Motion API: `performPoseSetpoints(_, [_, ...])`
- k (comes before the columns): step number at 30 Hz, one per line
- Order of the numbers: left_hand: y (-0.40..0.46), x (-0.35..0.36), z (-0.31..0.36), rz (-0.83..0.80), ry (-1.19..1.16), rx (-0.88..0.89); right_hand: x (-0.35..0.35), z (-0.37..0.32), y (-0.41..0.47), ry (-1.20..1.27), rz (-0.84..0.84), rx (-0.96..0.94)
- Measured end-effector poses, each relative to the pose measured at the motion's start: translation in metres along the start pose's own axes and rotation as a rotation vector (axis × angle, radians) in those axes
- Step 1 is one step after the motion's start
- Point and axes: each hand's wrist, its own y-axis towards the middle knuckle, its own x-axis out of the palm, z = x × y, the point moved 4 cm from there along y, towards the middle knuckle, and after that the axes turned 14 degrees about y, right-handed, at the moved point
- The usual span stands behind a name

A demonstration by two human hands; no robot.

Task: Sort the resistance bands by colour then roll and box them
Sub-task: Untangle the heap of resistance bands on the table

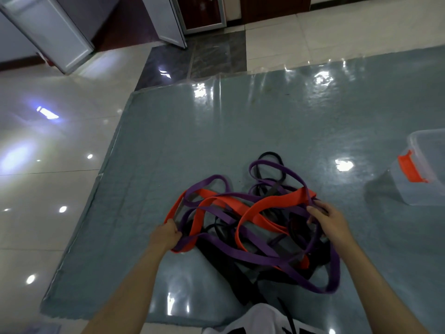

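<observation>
A tangled heap of resistance bands lies on a grey-blue mat (216,131) in front of me. Orange bands (224,201), purple bands (265,256) and black bands (216,251) loop over one another. My left hand (166,233) grips the left end of the heap, fingers curled round an orange and a purple loop. My right hand (327,218) holds the right side, fingers hooked into purple and black loops just below an orange band's end. A clear plastic box (419,174) with an orange latch stands on the mat at the far right.
The mat is covered by a shiny plastic sheet and lies on glossy pale floor tiles (48,189). Metal-framed cabinet doors (55,37) stand at the back left. My white-and-black clothing (262,319) shows at the bottom edge.
</observation>
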Motion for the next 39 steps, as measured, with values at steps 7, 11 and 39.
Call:
performPoseSetpoints(7, [-0.005,-0.017,0.001,0.221,-0.606,-0.032,-0.002,0.007,-0.011,0.008,-0.073,-0.06])
performPoseSetpoints(11, [-0.002,-0.024,0.006,0.218,-0.865,-0.063,-0.008,-0.002,-0.018,0.119,-0.07,-0.166])
performPoseSetpoints(39, [-0.128,-0.134,0.233,0.023,-1.003,0.729,0.048,-0.134,-0.053,0.113,-0.441,-0.517])
